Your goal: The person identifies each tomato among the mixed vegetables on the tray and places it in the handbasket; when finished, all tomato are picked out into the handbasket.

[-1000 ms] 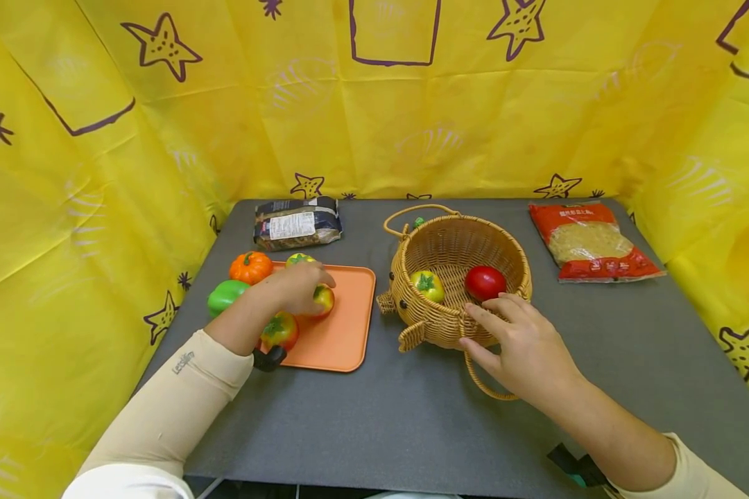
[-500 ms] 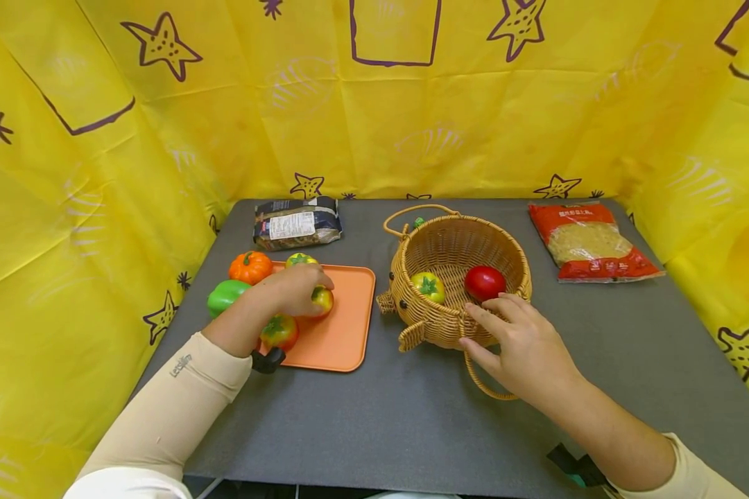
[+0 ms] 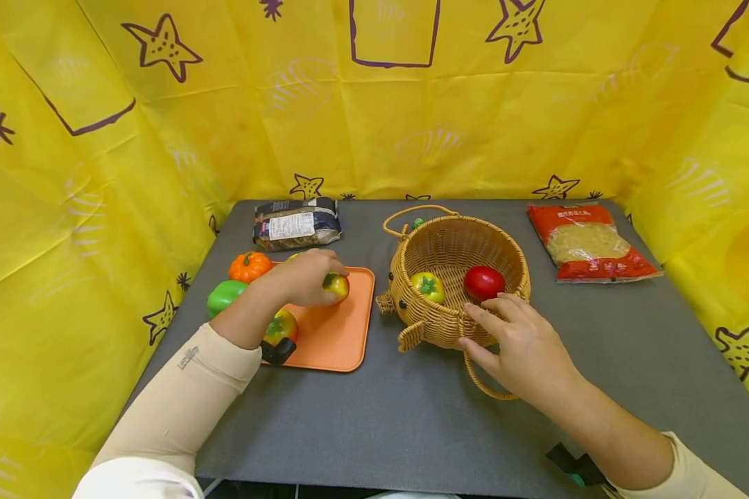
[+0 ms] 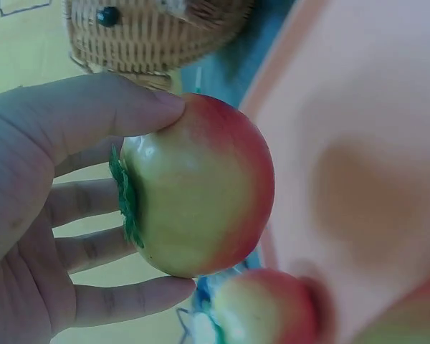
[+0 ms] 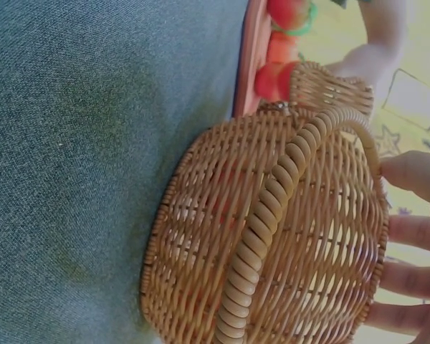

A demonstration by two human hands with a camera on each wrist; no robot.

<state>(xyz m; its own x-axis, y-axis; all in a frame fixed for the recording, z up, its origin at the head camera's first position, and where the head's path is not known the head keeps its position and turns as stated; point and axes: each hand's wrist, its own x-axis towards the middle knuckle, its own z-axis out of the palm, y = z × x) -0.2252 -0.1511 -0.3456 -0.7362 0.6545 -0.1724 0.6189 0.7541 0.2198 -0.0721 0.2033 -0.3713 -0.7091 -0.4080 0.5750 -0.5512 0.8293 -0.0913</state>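
Observation:
My left hand (image 3: 308, 278) holds a yellow-and-red tomato (image 4: 201, 186) between thumb and fingers, its green leafy top towards the palm. Below it, the tomato's shadow falls on the orange tray (image 3: 333, 346). Another tomato (image 3: 281, 326) sits on the tray under my left wrist, and one more is mostly hidden behind the hand. With fairly straight fingers, my right hand (image 3: 527, 346) rests at the near rim of a wicker basket (image 3: 440, 329) shaped like a pig. Inside the basket lie a yellow tomato (image 3: 427, 286) and a smooth red fruit (image 3: 484, 283).
Left of the tray are an orange pumpkin (image 3: 250, 266) and a green bell pepper (image 3: 226, 296). A dark food packet (image 3: 297, 225) lies at the back left, a red bag (image 3: 589, 242) at the back right. One basket handle (image 3: 483, 388) hangs towards the front.
My left hand has risen slightly and shifted right with the tomato in its grip. The right hand and basket stay in place.

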